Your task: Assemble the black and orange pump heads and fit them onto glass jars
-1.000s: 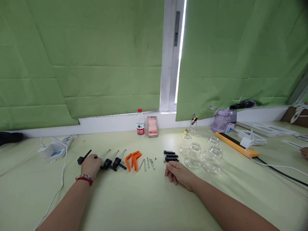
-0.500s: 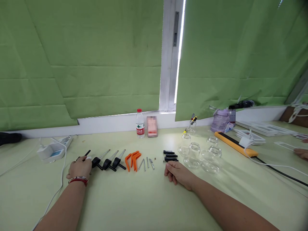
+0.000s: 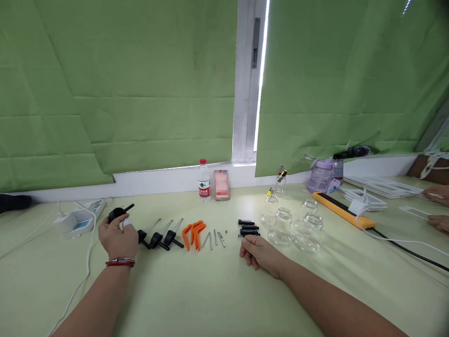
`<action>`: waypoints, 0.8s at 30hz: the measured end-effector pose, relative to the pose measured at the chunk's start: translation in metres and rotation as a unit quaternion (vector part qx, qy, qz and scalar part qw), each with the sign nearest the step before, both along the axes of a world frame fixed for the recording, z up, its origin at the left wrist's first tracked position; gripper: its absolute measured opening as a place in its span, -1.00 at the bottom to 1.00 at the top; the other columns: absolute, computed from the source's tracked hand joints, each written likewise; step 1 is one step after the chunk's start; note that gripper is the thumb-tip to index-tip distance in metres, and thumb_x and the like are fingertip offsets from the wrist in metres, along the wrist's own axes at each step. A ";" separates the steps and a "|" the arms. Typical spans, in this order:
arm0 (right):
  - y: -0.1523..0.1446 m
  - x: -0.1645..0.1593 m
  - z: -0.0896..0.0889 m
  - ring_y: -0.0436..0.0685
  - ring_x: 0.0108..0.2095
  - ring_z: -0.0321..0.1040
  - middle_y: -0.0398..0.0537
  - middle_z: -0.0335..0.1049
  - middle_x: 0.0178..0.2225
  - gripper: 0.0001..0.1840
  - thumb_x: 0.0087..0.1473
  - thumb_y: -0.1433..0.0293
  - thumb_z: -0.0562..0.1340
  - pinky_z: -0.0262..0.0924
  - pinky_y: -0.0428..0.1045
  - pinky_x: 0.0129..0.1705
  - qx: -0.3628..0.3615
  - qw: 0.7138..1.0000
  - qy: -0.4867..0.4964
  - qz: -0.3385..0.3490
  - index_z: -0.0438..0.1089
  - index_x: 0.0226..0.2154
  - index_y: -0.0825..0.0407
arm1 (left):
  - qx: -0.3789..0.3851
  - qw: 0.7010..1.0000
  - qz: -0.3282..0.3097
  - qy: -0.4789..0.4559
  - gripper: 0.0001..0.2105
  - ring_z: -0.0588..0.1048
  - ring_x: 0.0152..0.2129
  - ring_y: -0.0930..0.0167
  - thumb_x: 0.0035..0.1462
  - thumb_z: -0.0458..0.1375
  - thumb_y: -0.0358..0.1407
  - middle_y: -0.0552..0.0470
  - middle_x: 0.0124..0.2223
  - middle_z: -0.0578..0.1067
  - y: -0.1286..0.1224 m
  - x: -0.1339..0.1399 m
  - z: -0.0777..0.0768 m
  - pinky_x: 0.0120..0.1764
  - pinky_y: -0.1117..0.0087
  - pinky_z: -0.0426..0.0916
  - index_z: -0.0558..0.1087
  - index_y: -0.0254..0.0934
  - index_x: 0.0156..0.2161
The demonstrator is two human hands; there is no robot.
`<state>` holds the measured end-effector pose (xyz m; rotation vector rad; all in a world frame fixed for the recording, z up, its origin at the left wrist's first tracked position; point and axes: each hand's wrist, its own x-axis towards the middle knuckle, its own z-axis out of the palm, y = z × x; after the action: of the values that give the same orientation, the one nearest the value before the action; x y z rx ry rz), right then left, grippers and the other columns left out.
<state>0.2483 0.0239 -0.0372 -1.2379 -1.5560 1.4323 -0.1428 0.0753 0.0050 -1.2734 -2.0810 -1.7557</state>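
Note:
My left hand point(image 3: 118, 238) is closed on a black round cap with a thin rod point(image 3: 115, 214), lifted a little off the table at the left. Something small and white point(image 3: 125, 223) shows at its fingers; I cannot tell what. Beside this hand lie several similar black caps with metal rods point(image 3: 156, 240), in a row. My right hand point(image 3: 259, 252) rests on the table with fingers curled, and nothing shows in it. Just beyond its fingertips are several black cylindrical parts with springs point(image 3: 249, 227). Orange bent handles point(image 3: 195, 234) and metal pins point(image 3: 211, 240) lie between the hands.
Several clear glass jars point(image 3: 280, 229) stand right of the black parts. Behind are a water bottle point(image 3: 204, 182) and a pink box point(image 3: 221, 185). An orange power strip point(image 3: 343, 209) and a purple jug point(image 3: 321, 175) are at right, a white power strip point(image 3: 79, 222) at left. Another person's hands point(image 3: 439, 222) show at the right edge.
My left hand has raised the black cap off the table and tilted it up, shifting slightly toward me. My right hand stays put. A second hand of the other person has appeared at right.

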 end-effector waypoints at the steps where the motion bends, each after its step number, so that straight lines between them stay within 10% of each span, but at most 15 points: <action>1: 0.000 0.000 0.000 -0.14 -0.74 0.02 -0.22 0.23 -0.68 -0.53 0.12 0.03 0.00 -0.05 -0.17 -0.66 0.001 1.000 -0.001 0.000 0.26 -0.50 0.08 | 0.032 0.999 0.002 0.011 -0.74 0.21 0.09 0.15 0.05 0.05 -0.35 -0.14 0.15 0.16 -0.005 0.012 0.006 0.15 0.13 0.08 0.46 -0.35 -0.16; 6: 0.000 0.001 0.003 -0.14 -0.72 0.02 -0.23 0.21 -0.68 -0.54 0.13 0.06 0.01 -0.04 -0.18 -0.65 0.010 1.000 -0.009 0.014 0.29 -0.49 0.09 | 0.020 0.970 -0.226 -0.085 -0.72 0.53 -0.32 0.36 0.08 0.08 -0.24 -0.03 0.14 0.24 -0.037 0.079 0.027 -0.21 0.25 0.45 0.45 -0.20 -0.09; 14: -0.023 -0.015 0.011 -0.05 -0.50 0.30 -0.01 0.36 -0.27 -0.54 0.04 0.08 0.18 0.08 -0.18 -0.64 -0.033 0.975 0.109 0.191 0.29 -0.13 0.07 | -0.130 0.762 -0.631 -0.062 -0.45 0.07 0.20 0.19 0.15 0.07 -0.24 -0.03 0.29 -0.06 -0.086 0.155 -0.006 0.16 0.14 0.14 0.05 -0.01 0.24; 19: -0.029 -0.022 0.007 -0.07 -0.62 0.25 -0.13 0.35 -0.50 -0.58 0.06 0.06 0.15 0.09 -0.18 -0.65 -0.074 0.963 0.140 0.217 0.26 -0.20 0.06 | -0.184 0.733 -0.655 0.003 -0.34 0.07 0.20 0.11 0.14 0.09 -0.24 -0.06 0.33 -0.22 -0.093 0.159 -0.017 0.16 0.00 0.06 -0.11 -0.01 0.28; 24: -0.016 -0.015 0.002 -0.13 -0.70 0.01 -0.24 0.22 -0.62 -0.65 0.07 0.09 0.13 -0.07 -0.19 -0.69 -0.042 0.989 0.096 0.104 0.29 -0.34 0.07 | -0.119 0.760 -0.639 -0.018 -0.81 0.17 0.14 0.13 0.06 0.13 -0.34 -0.07 0.19 0.21 -0.081 0.149 -0.003 0.16 0.06 0.03 0.54 -0.19 -0.22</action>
<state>0.2335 0.0080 -0.0356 -0.9736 -1.5411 1.7108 0.0061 -0.0058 0.0023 -3.2328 -1.3857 -1.7497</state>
